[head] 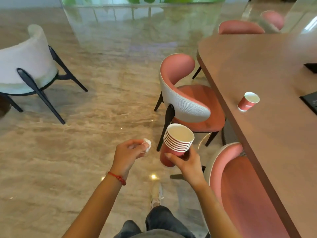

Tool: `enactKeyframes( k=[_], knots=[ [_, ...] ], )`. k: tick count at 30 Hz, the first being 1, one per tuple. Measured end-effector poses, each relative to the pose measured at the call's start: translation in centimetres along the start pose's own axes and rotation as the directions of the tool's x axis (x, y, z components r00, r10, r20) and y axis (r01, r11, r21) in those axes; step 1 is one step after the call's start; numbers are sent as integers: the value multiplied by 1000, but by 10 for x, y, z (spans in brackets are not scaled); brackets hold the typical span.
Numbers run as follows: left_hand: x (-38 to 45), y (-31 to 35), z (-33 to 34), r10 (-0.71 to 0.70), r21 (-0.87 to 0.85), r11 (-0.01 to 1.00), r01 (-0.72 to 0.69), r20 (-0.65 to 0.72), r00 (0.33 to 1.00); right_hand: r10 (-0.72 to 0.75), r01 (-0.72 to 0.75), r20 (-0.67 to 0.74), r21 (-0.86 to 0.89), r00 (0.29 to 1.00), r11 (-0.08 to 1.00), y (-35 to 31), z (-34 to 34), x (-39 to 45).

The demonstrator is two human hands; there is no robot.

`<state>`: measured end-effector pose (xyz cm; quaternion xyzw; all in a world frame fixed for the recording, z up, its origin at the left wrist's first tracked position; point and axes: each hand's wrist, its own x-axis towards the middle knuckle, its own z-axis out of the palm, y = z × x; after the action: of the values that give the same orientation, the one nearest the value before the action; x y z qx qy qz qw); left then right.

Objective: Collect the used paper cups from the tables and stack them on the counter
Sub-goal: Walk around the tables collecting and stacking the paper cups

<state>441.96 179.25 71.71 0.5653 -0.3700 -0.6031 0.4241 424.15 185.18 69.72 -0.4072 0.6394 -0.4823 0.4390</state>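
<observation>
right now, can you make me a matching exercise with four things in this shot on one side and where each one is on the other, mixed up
Things
1. stack of cups
2. single cup
3. crumpled tissue
4. white chair

Places
A. on the brown table
B. pinched in the left hand
C. far left, on the floor
D. held in the right hand

Pairs: 1-D, 2-A, 3-B, 4-C

A glossy marble floor (106, 86) reflects daylight and greenery from a window. Pink upholstered chairs (192, 98) flank a brown wooden table (267, 69); a white chair (29, 60) stands apart, left.
</observation>
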Motion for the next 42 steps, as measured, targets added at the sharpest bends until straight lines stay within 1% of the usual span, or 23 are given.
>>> enactKeyframes(
  k=[3, 8, 11, 15, 18, 20, 22, 26, 30, 32, 35, 40, 42],
  knots=[
    [48, 18, 24, -4, 15, 1000, 4, 11, 1000, -13, 13, -18, 28, 1000, 1000, -9, -6, 52],
    [113, 47, 70, -2, 54, 999, -3, 98, 995, -27, 31, -63, 57, 998, 998, -27, -29, 121],
    [145, 59, 96, -7, 93, 996, -6, 137, 991, -15, 24, -112, 78, 994, 997, -31, -40, 152],
    [181, 70, 133, -19, 155, 988, -24, 271, 962, 15, 6, -204, 104, 979, 995, -29, -56, 181],
    [214, 76, 166, -34, 183, 983, -35, 362, 932, 42, -5, -309, 117, 950, 993, -25, -70, 202],
    [236, 82, 190, -57, 194, 980, -31, 431, 901, 51, -5, -386, 118, 921, 993, -23, -79, 217],
    [258, 88, 213, -75, 209, 977, -40, 515, 854, 68, -9, -473, 126, 879, 992, -22, -86, 231],
    [297, 105, 255, -78, 234, 967, -104, 654, 752, 113, 2, -630, 179, 768, 984, -22, -97, 255],
    [325, 114, 291, -126, 271, 955, -118, 734, 667, 136, 17, -738, 196, 661, 980, -24, -106, 268],
    [331, 114, 307, -157, 291, 949, -121, 769, 620, 149, 25, -778, 206, 611, 978, -26, -110, 271],
    [337, 111, 332, -187, 311, 943, -121, 792, 581, 169, 41, -822, 227, 543, 973, -25, -119, 274],
    [336, 103, 371, -227, 338, 932, -132, 828, 513, 157, 43, -867, 201, 473, 979, -26, -148, 281],
    [335, 99, 386, -229, 335, 933, -133, 835, 500, 155, 36, -878, 191, 452, 981, -23, -162, 285]
  ],
)
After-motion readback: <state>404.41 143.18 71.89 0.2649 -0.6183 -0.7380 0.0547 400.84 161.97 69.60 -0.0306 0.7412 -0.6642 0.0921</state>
